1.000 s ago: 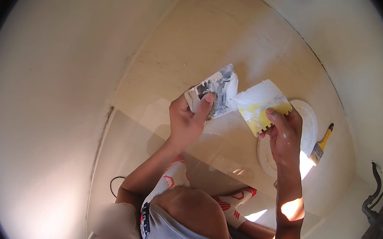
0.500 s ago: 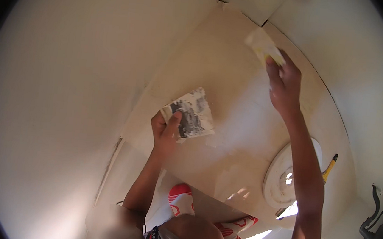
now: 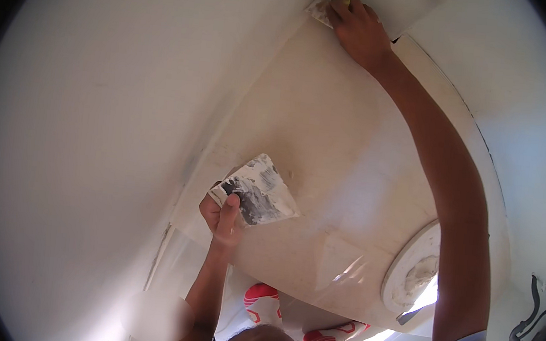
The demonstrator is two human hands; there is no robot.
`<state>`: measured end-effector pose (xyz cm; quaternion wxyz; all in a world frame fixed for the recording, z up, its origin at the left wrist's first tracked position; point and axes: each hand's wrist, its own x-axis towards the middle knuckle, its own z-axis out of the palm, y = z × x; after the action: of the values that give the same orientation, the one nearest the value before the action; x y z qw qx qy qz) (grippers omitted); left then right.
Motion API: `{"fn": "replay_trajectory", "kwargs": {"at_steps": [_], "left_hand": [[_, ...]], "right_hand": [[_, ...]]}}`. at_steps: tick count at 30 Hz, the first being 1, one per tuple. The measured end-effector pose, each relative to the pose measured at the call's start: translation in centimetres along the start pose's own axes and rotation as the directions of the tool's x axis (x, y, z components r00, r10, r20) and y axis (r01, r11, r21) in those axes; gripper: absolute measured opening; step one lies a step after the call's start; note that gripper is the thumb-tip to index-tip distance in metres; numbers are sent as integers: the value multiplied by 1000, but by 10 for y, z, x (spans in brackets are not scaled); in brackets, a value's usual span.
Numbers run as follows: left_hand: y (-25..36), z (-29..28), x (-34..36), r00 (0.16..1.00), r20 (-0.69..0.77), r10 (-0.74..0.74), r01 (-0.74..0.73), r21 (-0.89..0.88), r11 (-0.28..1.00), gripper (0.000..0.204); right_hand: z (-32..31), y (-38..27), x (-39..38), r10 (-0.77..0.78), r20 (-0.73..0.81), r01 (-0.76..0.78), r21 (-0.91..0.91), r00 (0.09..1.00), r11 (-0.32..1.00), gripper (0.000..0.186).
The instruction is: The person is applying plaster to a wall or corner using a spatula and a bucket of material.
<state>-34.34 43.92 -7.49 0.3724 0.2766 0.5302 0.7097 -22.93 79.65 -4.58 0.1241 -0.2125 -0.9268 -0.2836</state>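
Note:
My left hand (image 3: 219,215) grips a flat square putty plate (image 3: 270,200) by its edge, thumb on top. White and grey putty is smeared over its face. Up at the far corner, my right hand (image 3: 361,36) is closed around a putty scraper (image 3: 320,9) with a pale, putty-coated blade and a bit of yellow showing. The blade lies against the seam where the tan panel (image 3: 329,130) meets the white walls; its working edge is partly hidden by my fingers.
A white wall (image 3: 94,120) rises at left, and another white surface (image 3: 520,128) lies at right beyond a dark gap. Near my right forearm sits a round whitish lid (image 3: 401,275) bearing putty. A dark hose (image 3: 528,320) is at far right. My socked feet (image 3: 263,304) are below.
My right hand has reached farther and to the left, bringing the scraper into the far corner. My left hand with the putty plate sits slightly lower. My right arm now hides the yellow-handled brush.

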Motion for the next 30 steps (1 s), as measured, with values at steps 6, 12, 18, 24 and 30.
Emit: {"fn": "replay_trajectory", "kwargs": {"at_steps": [6, 12, 18, 24, 30], "left_hand": [[45, 4, -4, 998, -29, -61, 57, -113, 992, 29], [114, -16, -34, 898, -21, -439, 368, -510, 778, 28], [151, -9, -75, 593, 58, -803, 674, -581, 456, 14], [169, 33, -67, 562, 193, -804, 727, -578, 370, 11], [171, 27, -62, 692, 262, -672, 720, -303, 624, 22]], "right_hand": [[-47, 5, 62, -87, 440, 25, 145, 894, 989, 18], [-159, -18, 59, -296, 624, 277, 131, 723, 952, 16], [-299, -74, -52, 163, 241, -284, 659, 957, 696, 26], [-380, -107, -106, -120, 135, 5, 642, 984, 766, 49], [-382, -71, -151, -63, 278, -95, 521, 958, 849, 43]]}}
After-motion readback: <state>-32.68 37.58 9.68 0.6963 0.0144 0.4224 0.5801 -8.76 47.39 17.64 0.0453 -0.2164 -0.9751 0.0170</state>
